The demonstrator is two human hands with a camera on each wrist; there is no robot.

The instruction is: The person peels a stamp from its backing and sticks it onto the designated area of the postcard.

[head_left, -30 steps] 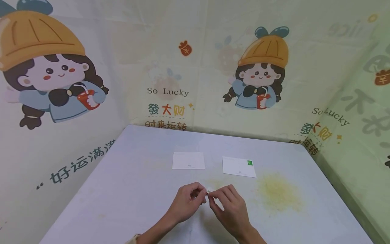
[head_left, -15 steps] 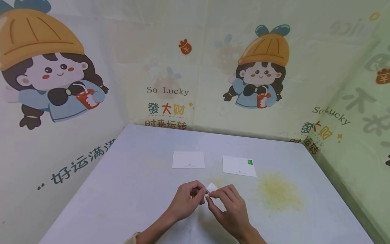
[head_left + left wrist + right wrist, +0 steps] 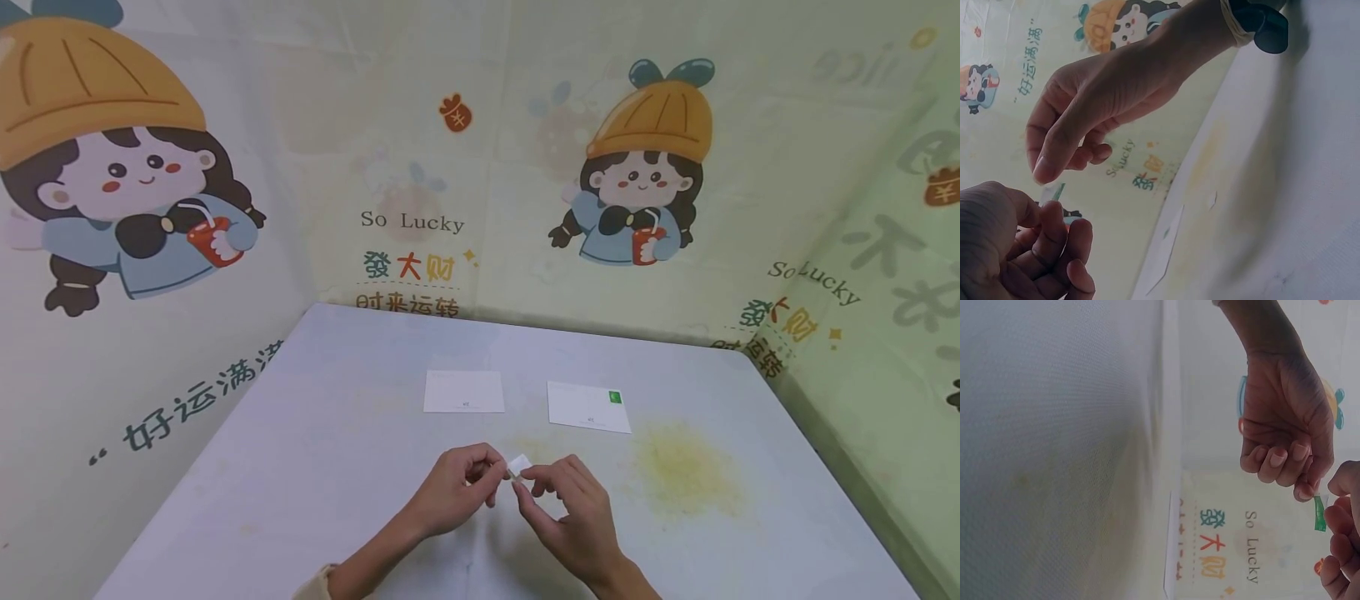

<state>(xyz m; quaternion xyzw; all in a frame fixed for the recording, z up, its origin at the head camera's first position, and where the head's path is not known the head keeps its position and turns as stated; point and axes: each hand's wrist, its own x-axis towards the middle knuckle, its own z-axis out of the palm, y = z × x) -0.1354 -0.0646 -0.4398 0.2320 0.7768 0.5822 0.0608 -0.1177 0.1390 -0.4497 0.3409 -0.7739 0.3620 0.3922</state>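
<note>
A small green and white stamp sticker (image 3: 1320, 514) is held above the table between both hands. Its white face (image 3: 517, 465) shows in the head view. The left hand (image 3: 459, 492) pinches it between thumb and forefinger, other fingers curled in. At the opposite edge, the thumb and forefinger of the right hand (image 3: 573, 512) close on it, tips near the left fingertips. In the left wrist view the right hand (image 3: 1100, 100) reaches down from above and the left hand (image 3: 1029, 247) is below. Beyond lie a plain white card (image 3: 464, 390) and a white card with a green stamp (image 3: 585, 407).
The white-covered table (image 3: 300, 467) has a yellowish stain (image 3: 690, 471) on the right. In the left wrist view a small pale piece (image 3: 1212, 200) lies on the table by a card. Printed cloth walls (image 3: 517, 183) stand behind and at both sides.
The sticker, mostly hidden by fingers a second ago, now shows its white face between the hands. The right hand has shifted slightly right; the left hand stays nearly in place. Both cards have not moved.
</note>
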